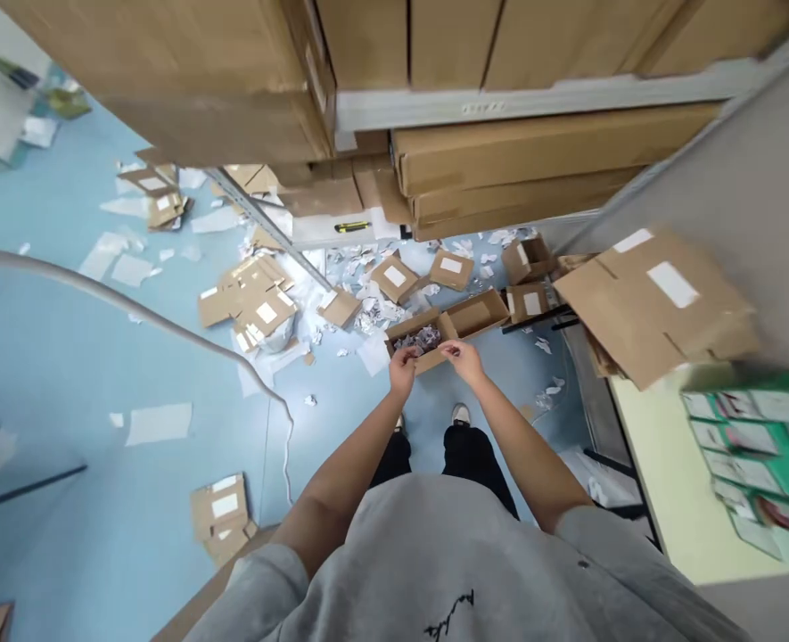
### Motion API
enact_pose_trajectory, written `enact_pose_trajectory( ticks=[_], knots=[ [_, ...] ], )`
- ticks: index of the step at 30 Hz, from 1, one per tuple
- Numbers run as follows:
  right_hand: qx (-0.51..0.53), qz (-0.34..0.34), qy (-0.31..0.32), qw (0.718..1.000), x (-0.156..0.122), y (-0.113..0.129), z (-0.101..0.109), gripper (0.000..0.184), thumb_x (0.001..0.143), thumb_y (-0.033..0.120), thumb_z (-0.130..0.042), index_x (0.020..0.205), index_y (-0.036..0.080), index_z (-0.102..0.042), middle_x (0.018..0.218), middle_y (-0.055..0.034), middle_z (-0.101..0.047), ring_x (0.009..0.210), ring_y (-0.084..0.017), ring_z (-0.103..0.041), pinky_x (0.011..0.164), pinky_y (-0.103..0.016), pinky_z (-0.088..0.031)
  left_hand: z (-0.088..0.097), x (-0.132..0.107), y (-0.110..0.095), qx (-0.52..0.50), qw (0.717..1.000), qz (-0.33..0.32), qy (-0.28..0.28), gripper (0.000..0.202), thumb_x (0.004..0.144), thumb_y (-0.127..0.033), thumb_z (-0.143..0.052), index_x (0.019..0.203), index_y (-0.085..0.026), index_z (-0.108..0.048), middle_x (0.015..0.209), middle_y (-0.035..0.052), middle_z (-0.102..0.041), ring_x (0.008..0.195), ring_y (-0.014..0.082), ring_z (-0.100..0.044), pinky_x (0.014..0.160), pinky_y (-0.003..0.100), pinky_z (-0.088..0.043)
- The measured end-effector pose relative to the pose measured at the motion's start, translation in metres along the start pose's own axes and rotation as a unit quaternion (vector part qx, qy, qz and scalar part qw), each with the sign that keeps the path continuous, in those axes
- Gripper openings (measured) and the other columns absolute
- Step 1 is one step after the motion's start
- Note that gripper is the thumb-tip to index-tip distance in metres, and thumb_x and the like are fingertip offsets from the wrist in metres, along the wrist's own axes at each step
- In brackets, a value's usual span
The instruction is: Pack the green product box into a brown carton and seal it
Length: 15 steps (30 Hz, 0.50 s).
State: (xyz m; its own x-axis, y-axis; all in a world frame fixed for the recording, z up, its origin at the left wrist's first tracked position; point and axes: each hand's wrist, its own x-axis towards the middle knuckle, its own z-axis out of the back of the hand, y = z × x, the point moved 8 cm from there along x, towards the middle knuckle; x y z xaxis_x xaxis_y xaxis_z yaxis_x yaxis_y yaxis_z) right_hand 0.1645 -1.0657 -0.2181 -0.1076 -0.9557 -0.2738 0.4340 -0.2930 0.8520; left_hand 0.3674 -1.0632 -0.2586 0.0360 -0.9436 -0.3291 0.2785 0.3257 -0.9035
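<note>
Seemingly left hand [402, 370], right hand [464, 361] pinching over open kraft box [413, 349]

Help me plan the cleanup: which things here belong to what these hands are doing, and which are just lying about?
In use: left hand, right hand, open kraft box beneath them, crumpled paper inside it.

Lying about: flattened cardboard boxes, loose white paper sheets, yellow-and-black utility knife, green-and-white packs.

I'm looking at long cardboard boxes [547, 152] stacked on a metal shelf [534, 100], a yellow-and-black box cutter [352, 226] lying just below them — and down on the blue floor [86, 357], torn paper [373, 314] and flattened cartons [253, 299] everywhere — green packets [761, 446] sitting on a pale table [661, 464] at right.
</note>
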Motion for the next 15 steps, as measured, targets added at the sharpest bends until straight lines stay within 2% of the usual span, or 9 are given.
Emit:
enact_pose_trajectory(
  ticks=[3,5,7,10,13,15],
  knots=[
    [-0.071,-0.025,0.035,0.997,0.068,-0.091,-0.049,0.027,0.087,0.017,-0.055,0.102,0.021,-0.077,0.1,-0.0071,-0.077,0.092,-0.021,-0.071,0.089,-0.032,-0.054,-0.003,0.06,0.1,0.104,0.991,0.077,-0.029,0.044,0.083,-0.008,-0.049,0.12,-0.016,-0.071,0.114,0.0094,-0.071,0.1,0.02,-0.069,0.091,0.032,-0.056],
    [-0.133,-0.046,0.057,0.988,0.11,-0.159,-0.087,0.031,0.088,0.015,-0.056,0.112,0.021,-0.076,0.104,-0.0075,-0.076,0.095,-0.021,-0.07,0.092,-0.033,-0.054,-0.018,0.1,0.169,0.182,0.977,0.109,-0.011,0.045,0.083,-0.008,-0.052,0.124,-0.015,-0.068,0.121,0.0123,-0.069,0.109,0.0223,-0.067,0.099,0.034,-0.054],
    [-0.194,-0.048,0.086,0.976,0.146,-0.223,-0.129,0.037,0.088,0.015,-0.06,0.122,0.02,-0.073,0.112,-0.009,-0.074,0.1,-0.022,-0.069,0.095,-0.033,-0.053,-0.043,0.138,0.234,0.256,0.959,0.118,0.033,0.048,0.085,-0.01,-0.054,0.131,-0.015,-0.066,0.129,0.0154,-0.064,0.115,0.0248,-0.066,0.103,0.035,-0.051],
    [-0.269,-0.019,0.143,0.952,0.187,-0.306,-0.194,0.045,0.089,0.018,-0.065,0.133,0.02,-0.068,0.127,-0.0123,-0.07,0.116,-0.025,-0.065,0.102,-0.034,-0.049,-0.085,0.189,0.32,0.359,0.922,0.11,0.096,0.058,0.088,-0.016,-0.058,0.145,-0.02,-0.058,0.141,0.0185,-0.055,0.125,0.0301,-0.061,0.107,0.039,-0.049],
    [-0.324,0.003,0.212,0.922,0.217,-0.38,-0.252,0.05,0.09,0.02,-0.066,0.14,0.023,-0.065,0.137,-0.0138,-0.067,0.126,-0.029,-0.061,0.106,-0.036,-0.046,-0.121,0.233,0.396,0.441,0.876,0.13,0.142,0.065,0.091,-0.022,-0.057,0.155,-0.026,-0.048,0.152,0.0215,-0.046,0.134,0.0381,-0.055,0.107,0.048,-0.048],
    [-0.319,0.005,0.245,0.916,0.235,-0.421,-0.282,0.046,0.089,0.019,-0.067,0.135,0.024,-0.068,0.134,-0.0144,-0.069,0.123,-0.031,-0.063,0.106,-0.04,-0.046,-0.145,0.261,0.437,0.48,0.849,0.122,0.186,0.068,0.091,-0.027,-0.058,0.157,-0.023,-0.045,0.156,0.0257,-0.043,0.135,0.043,-0.054,0.104,0.053,-0.048]
  ],
)
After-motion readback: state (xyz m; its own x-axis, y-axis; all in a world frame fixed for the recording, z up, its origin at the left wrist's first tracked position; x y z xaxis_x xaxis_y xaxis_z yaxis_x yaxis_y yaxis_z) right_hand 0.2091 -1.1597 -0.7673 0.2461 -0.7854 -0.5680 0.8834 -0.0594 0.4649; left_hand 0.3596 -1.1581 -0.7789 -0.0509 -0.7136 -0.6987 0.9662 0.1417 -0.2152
